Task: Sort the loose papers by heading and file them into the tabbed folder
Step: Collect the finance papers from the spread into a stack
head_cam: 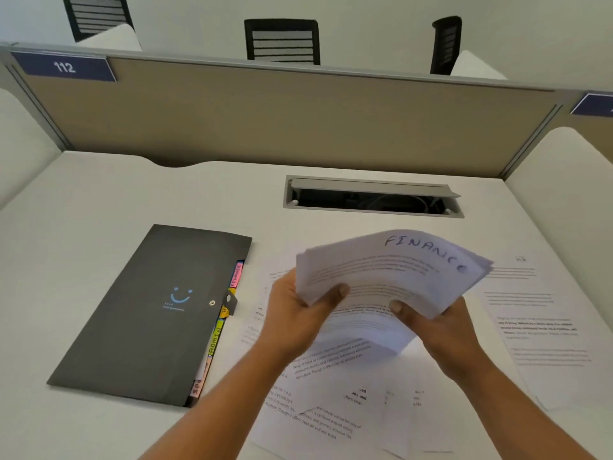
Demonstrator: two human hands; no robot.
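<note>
In the head view, both hands hold a stack of papers (391, 280) lifted above the counter (99, 200), just right of the frame's centre. The left hand (295, 313) grips the stack's lower left edge, thumb on top and fingers (285, 283) curled beneath; the right hand (431, 323) grips the lower right edge the same way, thumb pressed on the top sheet. That sheet bears the handwritten heading "FINANCE" near its upper edge, and the stack is fanned and slightly blurred. Under and around the hands, loose sheets (331, 410) lie overlapping on the counter from lower centre to the right edge. To the left of centre lies the dark folder (149, 313), closed, flat and turned at an angle, with coloured tabs (217, 336) sticking out along its right edge; the pink one reads "FINANCE". In the upper middle an open cable tray (371, 197) is set into the counter, before a tan partition (282, 117) with a "112" sign (64, 67) at upper left.
</note>
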